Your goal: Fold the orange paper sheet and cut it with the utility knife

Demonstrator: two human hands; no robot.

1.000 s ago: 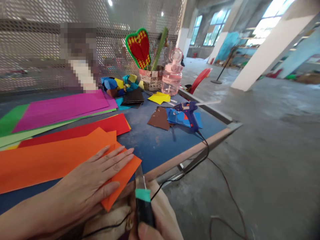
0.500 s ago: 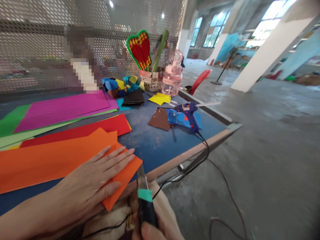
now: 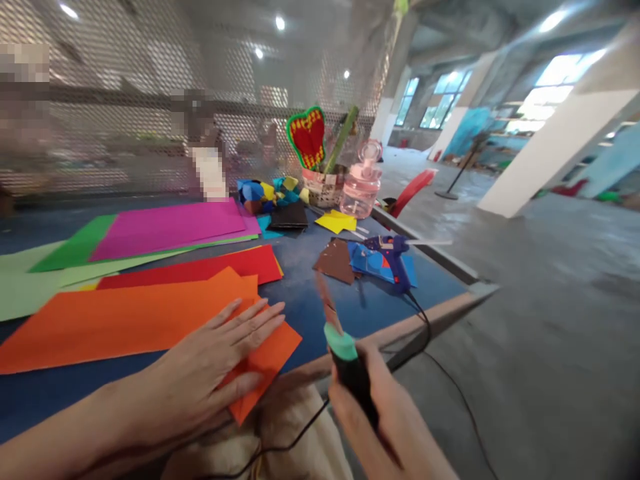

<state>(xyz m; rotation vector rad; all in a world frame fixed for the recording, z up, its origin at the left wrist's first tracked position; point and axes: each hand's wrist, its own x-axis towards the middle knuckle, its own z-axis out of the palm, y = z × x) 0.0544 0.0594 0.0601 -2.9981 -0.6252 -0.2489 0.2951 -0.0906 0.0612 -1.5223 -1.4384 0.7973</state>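
My left hand lies flat on a folded piece of orange paper at the table's front edge, fingers stretched out. A longer orange sheet spreads to its left, partly beneath that piece. My right hand is closed round the black handle of a knife with a teal collar. Its blade points up and away over the table, to the right of the orange paper and apart from it. The blade is slightly blurred.
Red sheets and purple sheets lie farther back. A blue glue gun rests on blue and brown pieces, its cord running over the front edge. Behind stand a pink bottle and a basket. A mesh screen borders the back.
My right hand has lifted the knife away from the orange paper's edge, up and to the right. The left hand stays flat on the paper. The view has shifted.
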